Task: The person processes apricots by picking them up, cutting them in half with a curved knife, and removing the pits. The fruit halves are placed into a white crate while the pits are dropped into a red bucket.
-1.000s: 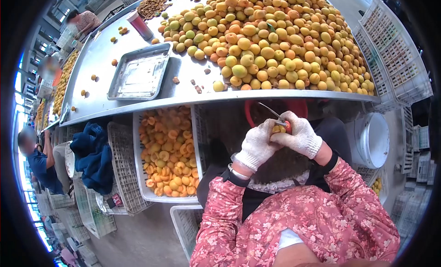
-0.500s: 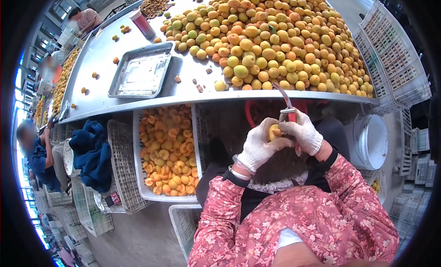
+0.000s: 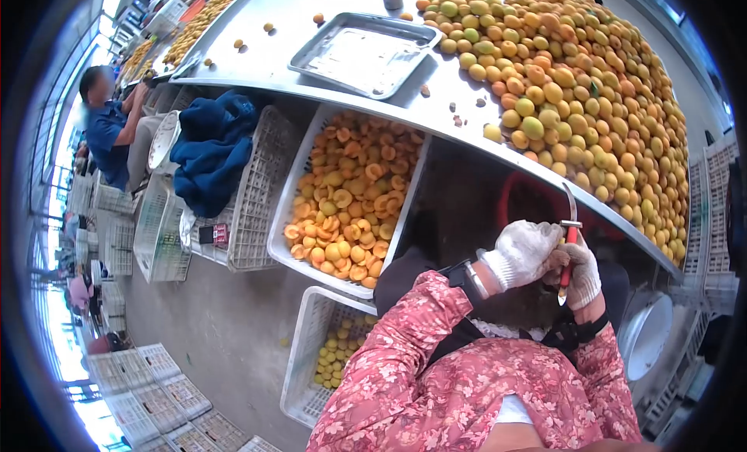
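My left hand [image 3: 520, 254], in a white knitted glove, is closed with its fingertips against my right hand. The apricot it held a moment ago is almost wholly hidden behind the fingers. My right hand [image 3: 582, 275], also gloved, grips a red-handled knife [image 3: 571, 236] whose thin curved blade points up and whose short metal tip points down. Both hands are in front of my lap, below the table edge. Beyond them a large heap of whole apricots [image 3: 580, 94] covers the right of the metal table [image 3: 264, 63].
A metal tray [image 3: 366, 51] lies on the table. Left of my knees stand a crate of halved apricots [image 3: 350, 195] and a white crate [image 3: 299, 374] holding small yellowish fruit. A white bucket [image 3: 647, 335] is at right. Farther left, a person [image 3: 109, 133] sits near a dark blue garment [image 3: 214, 148].
My view has turned left and down, showing more of the crates. My left hand has closed over the apricot, which was visible between its fingers. My right hand still holds the knife.
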Demonstrator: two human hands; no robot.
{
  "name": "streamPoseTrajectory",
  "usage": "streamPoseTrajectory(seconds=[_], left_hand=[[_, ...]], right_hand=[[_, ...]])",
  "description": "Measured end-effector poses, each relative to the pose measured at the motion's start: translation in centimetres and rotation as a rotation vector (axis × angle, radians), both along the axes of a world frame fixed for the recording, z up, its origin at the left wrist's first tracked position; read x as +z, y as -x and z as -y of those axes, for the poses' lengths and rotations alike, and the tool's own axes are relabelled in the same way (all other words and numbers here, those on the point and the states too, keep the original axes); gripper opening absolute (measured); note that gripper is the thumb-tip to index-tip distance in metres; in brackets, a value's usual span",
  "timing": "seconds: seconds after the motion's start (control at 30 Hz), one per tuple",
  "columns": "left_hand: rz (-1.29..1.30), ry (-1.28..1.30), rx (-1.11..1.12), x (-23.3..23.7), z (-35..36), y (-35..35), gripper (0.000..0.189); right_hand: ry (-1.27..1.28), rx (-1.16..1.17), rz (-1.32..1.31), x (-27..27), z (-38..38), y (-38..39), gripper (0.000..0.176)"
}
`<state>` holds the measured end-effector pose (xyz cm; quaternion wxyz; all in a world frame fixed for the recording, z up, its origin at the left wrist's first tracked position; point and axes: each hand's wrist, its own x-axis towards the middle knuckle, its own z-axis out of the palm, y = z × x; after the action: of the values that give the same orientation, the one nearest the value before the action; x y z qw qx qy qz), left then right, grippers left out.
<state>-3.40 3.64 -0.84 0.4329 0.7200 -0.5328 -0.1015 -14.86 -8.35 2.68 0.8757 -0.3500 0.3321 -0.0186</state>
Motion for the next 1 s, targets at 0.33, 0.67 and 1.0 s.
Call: streamPoseTrajectory(seconds=[0.33, 0.67, 1.0], left_hand=[[-0.248, 0.148, 0.128, 0.2, -0.1, 0.5, 0.021], [-0.460, 0.178, 0.290, 1.0, -0.3, 0.0, 0.016], [-0.417, 0.028, 0.135, 0.6, -0.4, -0.6, 0.017]], right_hand=[[0.342, -0.037, -0.068, 1.5, -1.0, -1.4, 0.039], [0.346, -0.005, 0.004, 1.2, -2.4, -1.0, 0.048], [0.215, -0.127, 0.010, 0.3, -1.2, -0.2, 0.025]])
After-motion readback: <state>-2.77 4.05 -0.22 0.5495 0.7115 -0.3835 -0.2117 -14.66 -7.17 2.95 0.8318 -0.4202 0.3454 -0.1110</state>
